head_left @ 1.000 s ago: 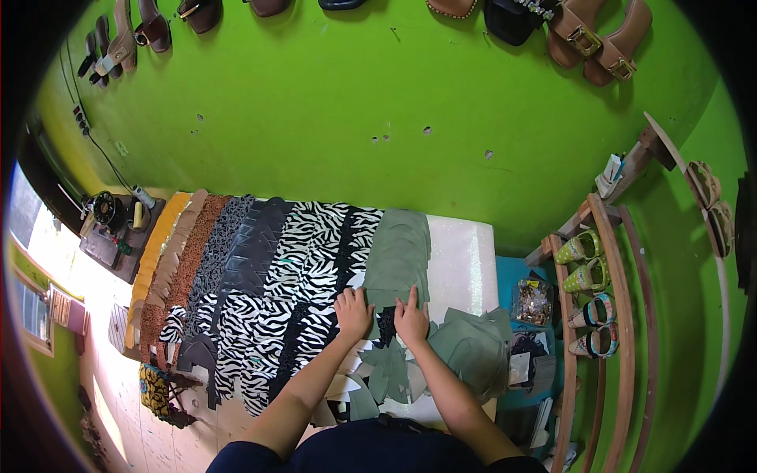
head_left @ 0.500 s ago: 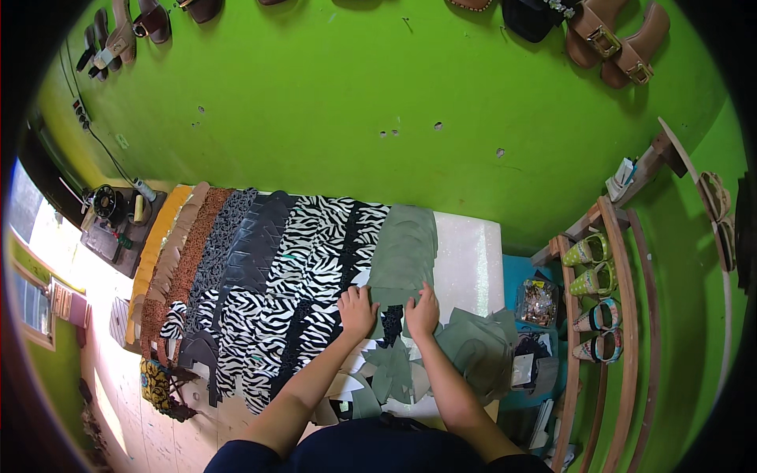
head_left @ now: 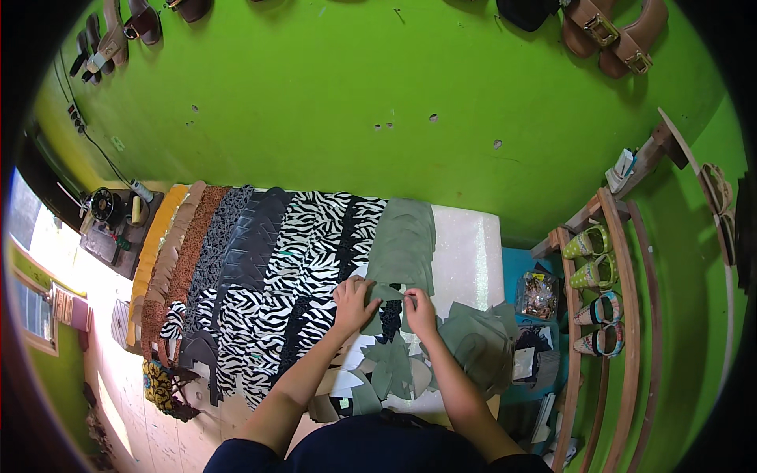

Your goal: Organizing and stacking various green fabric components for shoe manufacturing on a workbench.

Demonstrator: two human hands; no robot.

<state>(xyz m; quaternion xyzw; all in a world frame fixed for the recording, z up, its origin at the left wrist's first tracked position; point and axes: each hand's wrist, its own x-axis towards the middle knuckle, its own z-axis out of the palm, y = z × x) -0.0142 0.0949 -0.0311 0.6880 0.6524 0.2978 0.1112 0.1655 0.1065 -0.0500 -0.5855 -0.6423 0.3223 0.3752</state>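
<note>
Between my hands is a grey-green sheet piece point(head_left: 386, 292), leather or fabric, lifted a little at its edge. My left hand point(head_left: 352, 304) grips its left end, the thumb towards the middle. At its right end my right hand point(head_left: 420, 310) pinches the edge with thumb and fingertips. Just beyond lies a column of overlapping grey-green pieces point(head_left: 402, 236), spread up the table. Below the held piece shows a black patterned scrap point(head_left: 389, 319). Nearer to me lie loose grey-green cut pieces point(head_left: 391, 369), mixed with white and beige ones.
Rows of zebra-print pieces point(head_left: 311, 252), dark, brown and yellow pieces point(head_left: 162, 236) cover the table's left. A heap of grey-green pieces point(head_left: 477, 347) sits right of my forearm. Beyond are blue bins point(head_left: 532, 266) and a wooden rack point(head_left: 619, 260) with sandals. A sewing machine point(head_left: 106, 206) stands far left.
My hands were resting flatter on the green pieces. Now the fingers have closed on one piece and raised its edge. My left hand shifted slightly left and the view tilted a little.
</note>
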